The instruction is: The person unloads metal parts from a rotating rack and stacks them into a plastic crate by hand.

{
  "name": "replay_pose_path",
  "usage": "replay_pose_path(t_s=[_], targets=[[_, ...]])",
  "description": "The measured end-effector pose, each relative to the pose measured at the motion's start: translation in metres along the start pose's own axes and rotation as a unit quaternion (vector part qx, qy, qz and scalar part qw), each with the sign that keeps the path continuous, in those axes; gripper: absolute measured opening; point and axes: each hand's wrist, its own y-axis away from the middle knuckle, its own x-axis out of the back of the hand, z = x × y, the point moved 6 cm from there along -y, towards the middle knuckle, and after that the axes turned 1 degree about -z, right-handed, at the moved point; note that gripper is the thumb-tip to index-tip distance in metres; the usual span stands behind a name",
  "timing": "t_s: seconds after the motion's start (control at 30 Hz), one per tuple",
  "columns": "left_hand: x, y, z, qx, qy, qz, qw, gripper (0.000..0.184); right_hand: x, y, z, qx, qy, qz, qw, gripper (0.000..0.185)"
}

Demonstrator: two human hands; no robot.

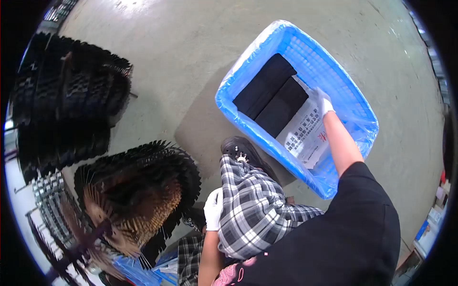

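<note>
My right hand [323, 101], in a white glove, reaches down into a blue basket [329, 71] lined with clear plastic. Its fingers are stretched out beside the corner of a folded black cloth bundle [282, 108]; whether they touch it I cannot tell. A second black bundle [265, 86] lies alongside on the far left. Under them and to the right, a white printed sheet [305, 136] with dark and red characters covers part of the basket floor. My left hand [213, 209], also white-gloved, rests against my plaid trouser leg [253, 209]; its fingers are not distinct.
Dark, ridged bundles [71, 90] stand at the left, with a brown and black bundle [138, 195] nearer me. Blue plastic [136, 274] shows at the lower left. A black shoe [245, 152] is on the concrete floor [181, 57] beside the basket. Boxes line the right edge.
</note>
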Motion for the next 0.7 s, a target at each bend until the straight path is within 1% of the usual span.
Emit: replay_pose_path(t_s=[0.03, 0.07, 0.1, 0.13, 0.17, 0.2, 0.23, 0.27, 0.33, 0.37, 0.4, 0.43, 0.5, 0.53, 0.57, 0.6, 0.63, 0.67, 0.7], targets=[[0.007, -0.002, -0.013, -0.027, -0.005, 0.026, 0.999, 0.035, -0.075, 0.102, -0.05, 0.055, 0.356, 0.125, 0.924, 0.047], [0.014, -0.009, -0.024, -0.052, -0.009, 0.059, 0.997, 0.034, -0.076, 0.118, -0.048, 0.115, 0.34, 0.132, 0.924, 0.046], [0.025, 0.005, -0.027, -0.076, -0.012, 0.098, 0.992, 0.032, -0.074, 0.125, -0.053, 0.176, 0.321, 0.131, 0.921, 0.045], [0.032, 0.019, -0.032, -0.076, -0.057, 0.116, 0.989, 0.031, -0.082, 0.131, -0.068, 0.218, 0.54, 0.082, 0.809, 0.044], [0.039, 0.037, -0.017, -0.069, -0.1, 0.142, 0.982, 0.03, -0.099, 0.142, -0.077, 0.329, 0.699, 0.015, 0.635, 0.043], [0.048, 0.051, -0.02, -0.051, -0.085, 0.196, 0.976, 0.03, -0.106, 0.149, -0.077, 0.364, 0.678, -0.001, 0.638, 0.04], [0.05, 0.063, -0.021, -0.083, -0.089, 0.202, 0.972, 0.031, -0.125, 0.171, -0.09, 0.397, 0.656, -0.023, 0.641, 0.036], [0.051, 0.08, -0.022, -0.109, -0.094, 0.209, 0.967, 0.031, -0.133, 0.166, -0.094, 0.363, 0.558, -0.063, 0.744, 0.032], [0.054, 0.109, -0.019, -0.126, -0.086, 0.247, 0.957, 0.031, -0.208, 0.214, -0.109, 0.406, 0.562, -0.173, 0.7, 0.034], [0.062, 0.125, -0.019, -0.113, -0.071, 0.285, 0.949, 0.031, -0.253, 0.231, -0.112, 0.419, 0.557, -0.211, 0.685, 0.034], [0.068, 0.139, -0.016, -0.121, -0.03, 0.299, 0.946, 0.031, -0.282, 0.246, -0.114, 0.341, 0.423, -0.258, 0.799, 0.034], [0.074, 0.154, -0.01, -0.134, 0.009, 0.304, 0.943, 0.032, -0.303, 0.266, -0.117, 0.241, 0.281, -0.288, 0.883, 0.034], [0.093, 0.182, -0.007, -0.152, 0.099, 0.337, 0.924, 0.032, -0.38, 0.341, -0.129, 0.315, 0.339, -0.342, 0.818, 0.035], [0.104, 0.195, -0.003, -0.152, 0.104, 0.354, 0.917, 0.032, -0.414, 0.376, -0.131, 0.318, 0.337, -0.359, 0.81, 0.035], [0.114, 0.202, -0.001, -0.16, 0.258, 0.382, 0.873, 0.031, -0.449, 0.403, -0.127, 0.292, 0.315, -0.421, 0.799, 0.034], [0.119, 0.214, -0.008, -0.173, 0.407, 0.394, 0.805, 0.03, -0.474, 0.44, -0.124, 0.27, 0.295, -0.474, 0.785, 0.034], [0.124, 0.224, -0.013, -0.177, 0.412, 0.402, 0.798, 0.03, -0.497, 0.478, -0.119, 0.256, 0.315, -0.506, 0.761, 0.034], [0.128, 0.225, -0.022, -0.183, 0.464, 0.396, 0.771, 0.029, -0.514, 0.511, -0.113, 0.243, 0.334, -0.535, 0.737, 0.034], [0.13, 0.225, -0.03, -0.19, 0.515, 0.385, 0.742, 0.027, -0.525, 0.547, -0.112, 0.249, 0.337, -0.54, 0.73, 0.034]])
